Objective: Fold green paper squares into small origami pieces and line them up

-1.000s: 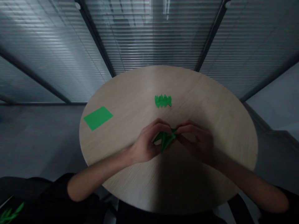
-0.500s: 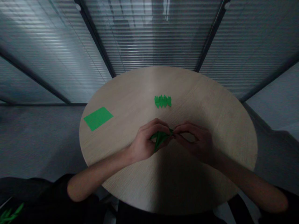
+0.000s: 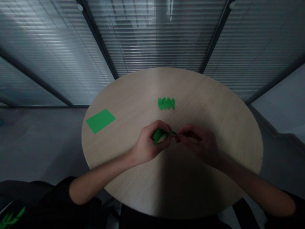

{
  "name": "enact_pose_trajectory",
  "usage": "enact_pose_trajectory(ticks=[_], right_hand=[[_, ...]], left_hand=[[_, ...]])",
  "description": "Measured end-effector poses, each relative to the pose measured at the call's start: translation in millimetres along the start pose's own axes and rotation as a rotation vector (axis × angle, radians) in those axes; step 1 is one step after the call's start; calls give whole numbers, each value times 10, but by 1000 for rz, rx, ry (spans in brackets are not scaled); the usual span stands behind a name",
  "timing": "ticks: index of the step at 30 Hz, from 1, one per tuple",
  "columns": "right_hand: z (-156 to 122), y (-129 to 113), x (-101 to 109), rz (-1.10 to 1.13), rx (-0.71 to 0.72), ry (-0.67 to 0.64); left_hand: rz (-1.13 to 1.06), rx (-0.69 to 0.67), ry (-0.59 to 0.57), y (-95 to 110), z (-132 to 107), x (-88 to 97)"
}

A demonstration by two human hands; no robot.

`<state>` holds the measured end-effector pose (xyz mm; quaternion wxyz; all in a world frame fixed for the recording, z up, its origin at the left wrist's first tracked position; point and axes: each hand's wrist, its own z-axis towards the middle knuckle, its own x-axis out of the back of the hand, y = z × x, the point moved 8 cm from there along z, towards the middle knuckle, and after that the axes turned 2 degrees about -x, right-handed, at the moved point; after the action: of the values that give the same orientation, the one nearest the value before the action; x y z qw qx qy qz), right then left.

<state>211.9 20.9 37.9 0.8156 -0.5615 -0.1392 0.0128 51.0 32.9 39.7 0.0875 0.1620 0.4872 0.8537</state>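
Observation:
A folded piece of green paper (image 3: 158,135) is held between my two hands above the middle of the table. My left hand (image 3: 151,141) is curled around its wider part, with the fingers and thumb closed on it. At its narrow right end, the fingertips of my right hand (image 3: 199,141) pinch the tip. Parts of the paper are hidden by the left fingers. Just beyond my hands lies a zigzag-edged green paper piece (image 3: 166,103), flat on the table.
A flat green sheet of paper (image 3: 100,121) lies on the left of the round wooden table (image 3: 133,92). Glass partitions with blinds (image 3: 154,47) stand behind the table's far edge. Something green and leaf-like (image 3: 13,219) shows at the lower left corner.
The folded paper has turned in my left hand, and its lower point no longer hangs below the fingers. My right fingertips stay at its narrow end. Everything else lies as before.

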Motion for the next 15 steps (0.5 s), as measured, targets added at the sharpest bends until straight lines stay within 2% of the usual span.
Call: enact_pose_trajectory(ticks=[5,11,15], right_hand=[[-5,69,-7,64,-62,-10],[9,57,37,46,-55,37],[4,106,29,62,-101,42]], left_hand=[[7,37,25,-34,5,31],[-11,47,35,-61,-10,28],[-8,28,30,-32,-11,10]])
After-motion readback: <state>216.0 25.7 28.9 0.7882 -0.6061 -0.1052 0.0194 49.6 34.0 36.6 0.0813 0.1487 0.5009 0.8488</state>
